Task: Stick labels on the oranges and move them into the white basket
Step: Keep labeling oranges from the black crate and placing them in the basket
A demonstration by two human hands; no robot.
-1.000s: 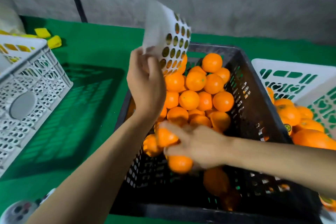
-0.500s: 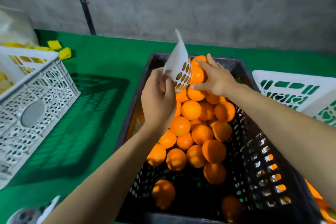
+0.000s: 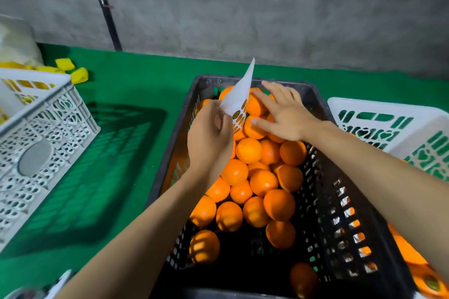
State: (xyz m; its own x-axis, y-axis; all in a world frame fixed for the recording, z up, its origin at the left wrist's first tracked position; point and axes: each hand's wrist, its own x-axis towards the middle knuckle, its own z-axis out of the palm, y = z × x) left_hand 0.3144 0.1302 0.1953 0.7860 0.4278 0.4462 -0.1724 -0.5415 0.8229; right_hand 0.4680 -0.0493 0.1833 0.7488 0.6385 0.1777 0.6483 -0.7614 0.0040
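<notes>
The oranges (image 3: 252,177) lie heaped in the black crate (image 3: 323,201), piled highest toward its far end. The right hand (image 3: 284,116) is over that far heap, fingers straight and spread, palm down, its fingertips resting on or just above the top fruit; it grips nothing. The left hand (image 3: 209,136) is just beside it on the left, pinching the lower corner of the label sheet (image 3: 239,99) between thumb and fingers. The sheet stands upright, its long axis running up and away from the hand, with its printed face turned toward the right hand and nearly touching its thumb. The right hand is therefore the nearer one to both the labels and the target fruit. The white basket (image 3: 388,128) stands against the crate's right side, beyond the right forearm, and already holds several oranges. The labels show as dark ovals; no brand or text can be read at this size.
</notes>
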